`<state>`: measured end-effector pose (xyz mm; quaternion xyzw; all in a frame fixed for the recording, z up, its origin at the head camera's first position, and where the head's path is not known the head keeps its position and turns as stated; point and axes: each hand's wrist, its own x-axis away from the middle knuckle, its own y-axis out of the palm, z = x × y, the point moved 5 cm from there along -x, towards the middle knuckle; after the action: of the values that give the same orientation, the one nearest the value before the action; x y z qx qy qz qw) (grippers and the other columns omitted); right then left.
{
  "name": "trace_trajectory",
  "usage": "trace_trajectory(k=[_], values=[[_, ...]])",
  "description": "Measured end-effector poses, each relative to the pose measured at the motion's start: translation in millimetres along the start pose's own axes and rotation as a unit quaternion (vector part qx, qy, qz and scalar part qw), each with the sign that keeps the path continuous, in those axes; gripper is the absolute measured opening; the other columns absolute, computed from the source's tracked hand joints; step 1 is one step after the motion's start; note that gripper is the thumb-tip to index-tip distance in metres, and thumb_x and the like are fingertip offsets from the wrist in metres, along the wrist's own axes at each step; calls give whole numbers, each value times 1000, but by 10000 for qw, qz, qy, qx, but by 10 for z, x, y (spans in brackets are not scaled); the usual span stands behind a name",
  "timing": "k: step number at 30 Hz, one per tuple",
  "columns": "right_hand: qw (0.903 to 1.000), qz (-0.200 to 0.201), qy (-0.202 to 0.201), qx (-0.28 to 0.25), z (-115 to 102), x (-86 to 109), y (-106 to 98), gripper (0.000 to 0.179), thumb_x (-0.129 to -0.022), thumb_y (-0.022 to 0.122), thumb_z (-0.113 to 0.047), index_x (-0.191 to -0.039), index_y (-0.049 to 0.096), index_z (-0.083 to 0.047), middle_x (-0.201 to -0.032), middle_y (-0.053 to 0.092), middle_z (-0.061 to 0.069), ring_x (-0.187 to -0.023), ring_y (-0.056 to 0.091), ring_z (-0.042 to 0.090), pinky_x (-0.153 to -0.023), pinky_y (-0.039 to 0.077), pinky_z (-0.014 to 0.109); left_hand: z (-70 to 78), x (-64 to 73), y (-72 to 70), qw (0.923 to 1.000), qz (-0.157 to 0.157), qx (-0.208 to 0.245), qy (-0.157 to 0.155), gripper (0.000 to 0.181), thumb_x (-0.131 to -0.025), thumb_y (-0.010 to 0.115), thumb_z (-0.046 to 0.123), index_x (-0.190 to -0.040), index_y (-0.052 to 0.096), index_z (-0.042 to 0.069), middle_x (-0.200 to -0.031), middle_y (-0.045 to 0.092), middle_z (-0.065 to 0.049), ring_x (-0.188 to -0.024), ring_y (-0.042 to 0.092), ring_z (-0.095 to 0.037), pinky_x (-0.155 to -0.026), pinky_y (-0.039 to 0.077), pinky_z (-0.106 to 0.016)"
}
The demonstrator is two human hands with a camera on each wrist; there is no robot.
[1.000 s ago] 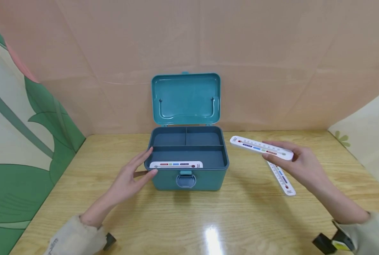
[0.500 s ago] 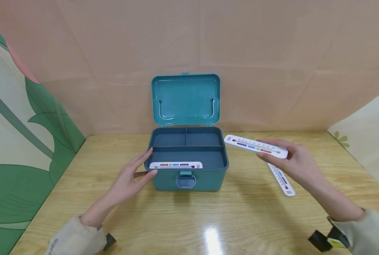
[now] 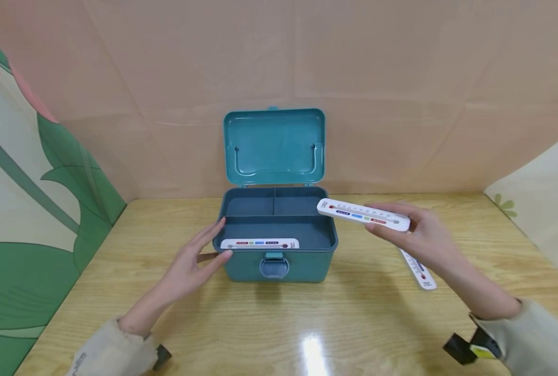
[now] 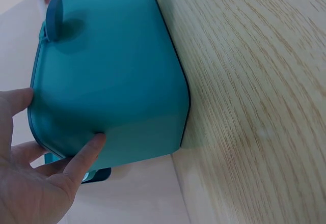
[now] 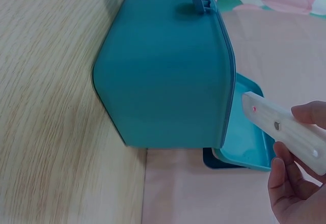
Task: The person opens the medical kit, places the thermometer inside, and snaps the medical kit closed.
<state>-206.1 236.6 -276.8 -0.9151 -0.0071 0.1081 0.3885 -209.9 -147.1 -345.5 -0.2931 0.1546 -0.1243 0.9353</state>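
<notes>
A teal storage box [image 3: 302, 266] stands in the middle of the table with its lid [image 3: 274, 141] raised. My left hand [image 3: 189, 261] rests on its front left corner, thumb at the front rim and extended fingers along the left side. One white thermometer [image 3: 260, 243] lies along the front wall in the wide front compartment. In my right hand [image 3: 429, 235] I pinch another white thermometer [image 3: 344, 211] between thumb and fingers, its far end over the box's right rim. The right wrist view shows the held thermometer's back [image 5: 285, 130].
A third thermometer [image 3: 422, 277] lies on the wooden table [image 3: 241, 329] right of the box, partly hidden under my right hand. Behind the box hangs a pinkish backdrop [image 3: 391, 104]. A leaf-patterned panel [image 3: 48, 209] borders the left side.
My right hand has moved left with the thermometer, bringing its end from beside the box to over the right rim. My left hand has stayed on the box.
</notes>
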Motion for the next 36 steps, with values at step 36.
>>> trace_trajectory(k=[36], values=[[9931,-573,-786,-659,-591,-202,282,41,-86,72,-29,-125,65,-19,-121,62,8,-89,53,23,-59,45,22,24,6,-3,10000,-26,-17,-71,68,-93,63,30,-152,29,19,-158,22,-15,-140,31,-38,-93,54,-43]])
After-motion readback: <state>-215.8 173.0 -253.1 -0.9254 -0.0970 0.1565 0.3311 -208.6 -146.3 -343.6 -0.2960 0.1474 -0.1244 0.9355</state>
